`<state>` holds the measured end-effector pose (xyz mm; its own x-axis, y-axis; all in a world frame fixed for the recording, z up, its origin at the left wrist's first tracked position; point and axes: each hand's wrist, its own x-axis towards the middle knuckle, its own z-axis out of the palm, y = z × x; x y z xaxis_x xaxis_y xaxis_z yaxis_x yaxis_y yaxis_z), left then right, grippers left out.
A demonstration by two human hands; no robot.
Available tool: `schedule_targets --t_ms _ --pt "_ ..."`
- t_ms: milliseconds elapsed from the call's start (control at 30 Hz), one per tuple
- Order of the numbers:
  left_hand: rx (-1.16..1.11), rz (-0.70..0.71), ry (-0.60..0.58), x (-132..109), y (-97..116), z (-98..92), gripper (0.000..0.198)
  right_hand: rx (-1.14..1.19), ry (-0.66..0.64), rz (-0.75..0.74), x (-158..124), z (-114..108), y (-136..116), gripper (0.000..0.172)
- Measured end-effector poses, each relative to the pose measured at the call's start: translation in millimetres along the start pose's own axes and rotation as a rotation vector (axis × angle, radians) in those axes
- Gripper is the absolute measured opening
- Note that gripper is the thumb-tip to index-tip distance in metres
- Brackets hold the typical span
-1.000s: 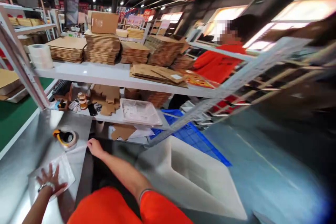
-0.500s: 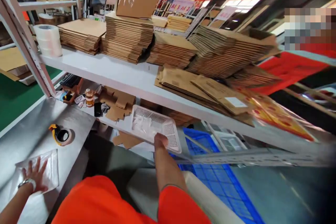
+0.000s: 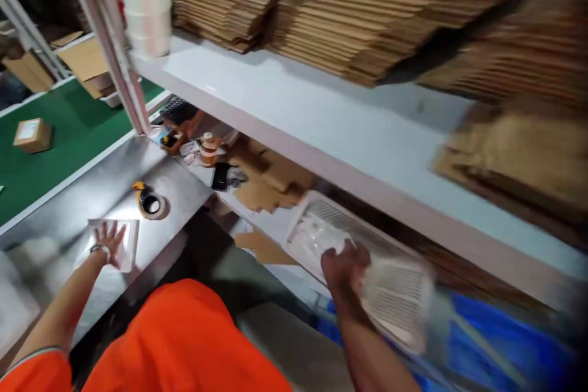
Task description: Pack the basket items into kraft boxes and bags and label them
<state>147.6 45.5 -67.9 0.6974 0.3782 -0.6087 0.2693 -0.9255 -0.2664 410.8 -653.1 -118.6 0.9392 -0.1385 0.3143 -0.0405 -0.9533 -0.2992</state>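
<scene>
My left hand (image 3: 109, 244) lies flat with fingers spread on a clear plastic packet (image 3: 131, 250) on the metal table (image 3: 184, 187). A tape dispenser (image 3: 150, 202) with a yellow and black part sits just beyond it. Over the white perforated basket (image 3: 404, 294), my right hand (image 3: 345, 262) dips toward some clear plastic pieces (image 3: 316, 234). Its fingers bend downward, and blur hides their tips and anything between them.
Above the basket runs a white shelf (image 3: 294, 119) holding stacks of flat cardboard (image 3: 367, 12) and tape rolls (image 3: 147, 15). A bottle (image 3: 209, 150) and black phone-like object (image 3: 221, 176) lie beneath. Blue crates (image 3: 487, 343) stand lower right; a small box (image 3: 33, 135) rests on the green surface.
The view has turned left and come closer to the shelf. My right hand has moved from the basket's near rim to over its inside. My left hand stays on the packet.
</scene>
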Motion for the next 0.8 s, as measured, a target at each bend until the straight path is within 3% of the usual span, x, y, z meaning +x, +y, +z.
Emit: schedule_targets --t_ms 67,167,300,367,433,567,800 --pt "-0.051 0.047 0.014 -1.5 -1.7 -7.5 0.152 0.167 -0.039 -0.141 -16.9 32.5 -44.3 0.052" --pt "-0.114 0.067 -0.066 6.0 -8.8 -5.9 0.158 0.402 -0.305 -0.492 -76.0 69.6 -149.5 0.049" --pt "-0.145 0.083 -0.105 18.8 -14.6 11.7 0.173 0.446 -0.779 -0.873 -179.2 92.2 -310.6 0.055" --pt "-0.158 0.106 -0.080 23.5 -14.9 20.9 0.174 0.427 -0.873 -0.987 -220.5 101.1 -374.6 0.055" --pt "-0.189 0.122 -0.051 27.0 -14.2 27.8 0.173 0.405 -0.919 -1.063 -249.1 109.8 -420.4 0.059" --pt "-0.287 0.135 -0.004 32.2 -11.1 36.1 0.165 0.339 -0.961 -1.145 -274.2 122.0 -465.8 0.072" --pt "-0.296 0.202 0.088 36.1 -7.9 49.3 0.147 0.197 -0.976 -1.154 -274.9 127.7 -486.6 0.074"
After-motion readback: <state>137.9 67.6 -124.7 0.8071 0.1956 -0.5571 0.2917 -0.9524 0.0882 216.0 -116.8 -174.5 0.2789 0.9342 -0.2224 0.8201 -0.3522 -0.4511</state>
